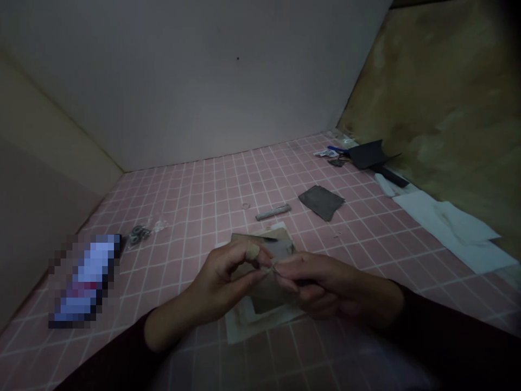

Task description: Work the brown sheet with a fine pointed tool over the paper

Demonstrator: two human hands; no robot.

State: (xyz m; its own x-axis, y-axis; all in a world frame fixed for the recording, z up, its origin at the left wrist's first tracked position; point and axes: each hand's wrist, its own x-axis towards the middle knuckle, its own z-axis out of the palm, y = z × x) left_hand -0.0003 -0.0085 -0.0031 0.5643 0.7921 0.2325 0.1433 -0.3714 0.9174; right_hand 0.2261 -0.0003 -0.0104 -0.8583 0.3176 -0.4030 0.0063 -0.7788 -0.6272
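My left hand [220, 277] is closed in a pinch, with a tan wrap around one finger. At its fingertips is a small, pale thing, too blurred to name. My right hand [321, 279] meets it there, its thumb and fingers closed around something thin and dark that is mostly hidden. Both hands hover above a dark, flat square piece [264, 304]. Beneath that piece lies a pale, stained sheet [240, 331], partly covered by my hands. A grey rod-like piece [273, 212] and a small thin ring [245, 206] rest just beyond.
A dark grey sheet [321, 202] lies right of the rod. Along the right wall are white paper [451, 228], a black folded sheet [368, 155] and small clutter. On the left are a phone with a blurred screen [87, 279] and a clear bag of small parts [140, 233].
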